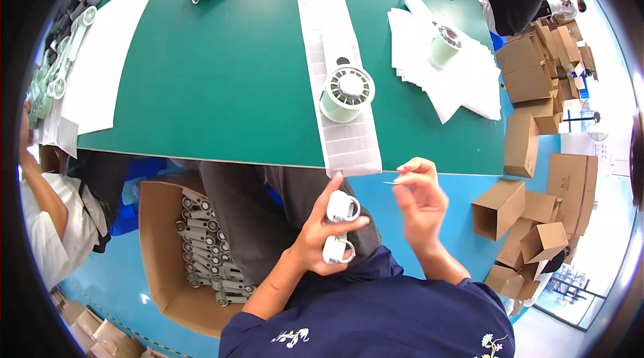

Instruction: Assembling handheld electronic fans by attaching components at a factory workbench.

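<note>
My left hand (pixel 320 230) grips a white plastic handle part (pixel 339 227) with a ring at each end, held over my lap. To its right, my right hand (pixel 421 200) pinches a small thin sticker (pixel 391 183) between thumb and forefinger, just below the table's front edge. A long white strip of label sheets (pixel 335 63) runs down the green table (pixel 228 76) toward my hands. A pale green round fan head (pixel 346 93) sits on that strip.
A cardboard box (pixel 157 250) of grey-white handle parts stands on the floor at my left. Another green fan head (pixel 446 44) rests on loose white sheets. Folded cartons (pixel 530 224) pile at the right. Other people sit at far left and top right.
</note>
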Motion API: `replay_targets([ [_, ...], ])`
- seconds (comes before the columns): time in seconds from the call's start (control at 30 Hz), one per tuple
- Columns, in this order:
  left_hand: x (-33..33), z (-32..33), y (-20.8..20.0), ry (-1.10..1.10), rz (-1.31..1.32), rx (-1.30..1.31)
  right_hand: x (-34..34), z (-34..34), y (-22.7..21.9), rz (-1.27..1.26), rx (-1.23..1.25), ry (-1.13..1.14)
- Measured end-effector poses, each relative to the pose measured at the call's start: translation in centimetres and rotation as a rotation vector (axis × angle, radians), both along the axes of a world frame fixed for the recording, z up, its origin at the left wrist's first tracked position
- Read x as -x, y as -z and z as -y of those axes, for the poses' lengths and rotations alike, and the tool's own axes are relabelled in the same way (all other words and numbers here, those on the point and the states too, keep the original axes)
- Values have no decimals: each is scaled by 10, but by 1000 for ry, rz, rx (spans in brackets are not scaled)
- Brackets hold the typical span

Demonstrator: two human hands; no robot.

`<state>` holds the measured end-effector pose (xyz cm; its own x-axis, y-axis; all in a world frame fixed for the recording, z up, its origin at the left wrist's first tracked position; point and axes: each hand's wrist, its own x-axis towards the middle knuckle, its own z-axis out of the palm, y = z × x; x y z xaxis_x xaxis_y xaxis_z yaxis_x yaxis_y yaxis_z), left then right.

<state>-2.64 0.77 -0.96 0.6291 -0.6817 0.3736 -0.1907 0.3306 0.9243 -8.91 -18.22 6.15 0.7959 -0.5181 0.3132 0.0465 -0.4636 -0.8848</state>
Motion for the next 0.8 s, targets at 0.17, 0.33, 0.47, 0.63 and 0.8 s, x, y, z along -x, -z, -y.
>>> replay_targets([
  [0.17,33,5,4,-261,397,-59,8,3,-63,-317,-367,-467],
  [0.33,40,3,26,-304,379,-52,9,-7,-63,-564,-384,-544],
  [0.47,43,6,27,-294,320,-3,4,-15,-56,-489,-239,-557],
  [0.63,41,8,23,-288,353,-57,-1,-22,-57,-481,-99,-541],
  [0.8,41,11,23,-303,324,-24,-3,-22,-55,-463,-82,-539],
])
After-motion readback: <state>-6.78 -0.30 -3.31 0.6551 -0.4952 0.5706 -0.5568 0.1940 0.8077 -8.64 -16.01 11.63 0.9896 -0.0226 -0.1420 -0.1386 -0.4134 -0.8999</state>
